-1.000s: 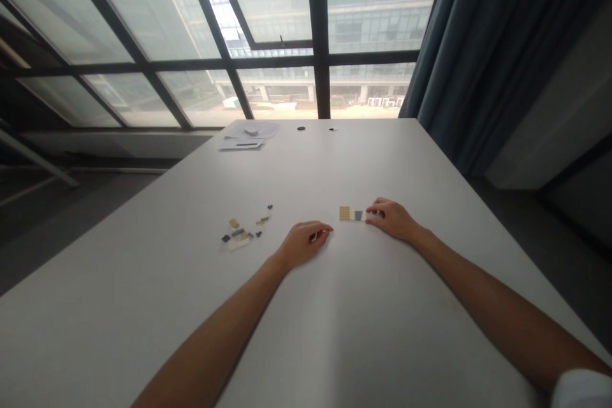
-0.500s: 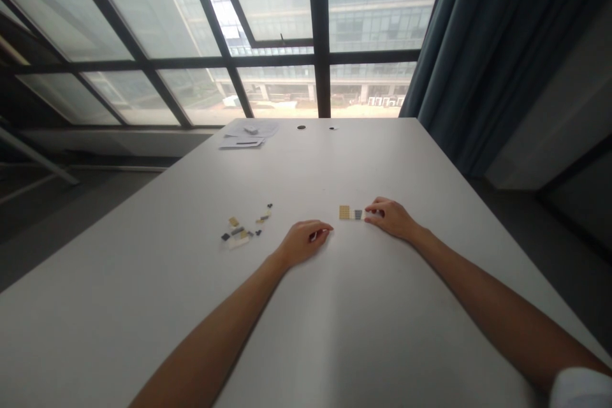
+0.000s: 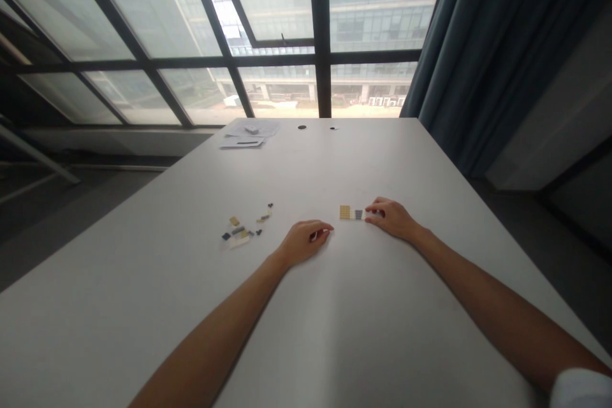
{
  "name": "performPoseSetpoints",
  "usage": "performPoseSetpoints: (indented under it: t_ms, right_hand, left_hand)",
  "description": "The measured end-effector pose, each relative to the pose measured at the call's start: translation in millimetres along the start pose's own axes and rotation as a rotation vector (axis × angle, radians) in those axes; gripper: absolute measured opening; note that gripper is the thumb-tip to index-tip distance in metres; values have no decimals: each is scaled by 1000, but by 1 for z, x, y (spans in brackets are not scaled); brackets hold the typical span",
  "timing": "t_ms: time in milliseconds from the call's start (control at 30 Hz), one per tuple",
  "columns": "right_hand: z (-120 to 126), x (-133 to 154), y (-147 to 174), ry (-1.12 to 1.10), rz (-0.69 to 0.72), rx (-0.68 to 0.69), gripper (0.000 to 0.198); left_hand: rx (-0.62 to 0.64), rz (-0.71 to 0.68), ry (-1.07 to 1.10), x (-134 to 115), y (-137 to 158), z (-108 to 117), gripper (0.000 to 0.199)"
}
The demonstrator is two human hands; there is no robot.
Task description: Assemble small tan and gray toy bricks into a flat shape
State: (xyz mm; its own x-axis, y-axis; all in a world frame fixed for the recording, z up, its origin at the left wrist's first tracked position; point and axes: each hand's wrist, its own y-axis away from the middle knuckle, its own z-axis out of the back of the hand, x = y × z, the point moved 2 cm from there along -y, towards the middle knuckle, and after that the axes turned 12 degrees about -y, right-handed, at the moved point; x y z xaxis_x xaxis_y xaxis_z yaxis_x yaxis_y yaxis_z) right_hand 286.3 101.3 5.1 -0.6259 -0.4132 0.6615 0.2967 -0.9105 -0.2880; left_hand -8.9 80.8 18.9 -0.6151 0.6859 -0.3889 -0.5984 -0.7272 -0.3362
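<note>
My right hand (image 3: pixel 389 217) is closed, thumb and fingers pinching the right end of a short row of small toy building bricks (image 3: pixel 358 214) in white and dark grey. A square tan studded plate (image 3: pixel 345 212) sits at the left end of that row; whether they are joined I cannot tell. My left hand (image 3: pixel 306 241) rests on the table just left of and nearer than the row, fingers curled and tips close to the thumb. Anything between those fingertips is too small to make out. Further left lie several loose bricks (image 3: pixel 238 230) in tan, white and dark grey.
The white table (image 3: pixel 306 169) reaches to the windows (image 3: pixel 275 6). Papers (image 3: pixel 241 141) with a small white object on top lie at its far left. Two small dark round spots are near the far edge. A blue curtain (image 3: pixel 459 70) hangs at the right.
</note>
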Motion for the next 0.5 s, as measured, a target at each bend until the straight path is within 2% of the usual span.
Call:
performPoseSetpoints:
  t_ms: [500]
  right_hand:
    - [0, 3, 0, -7, 3, -3, 21]
  left_hand:
    - [-9, 9, -2, 2, 1, -1, 23]
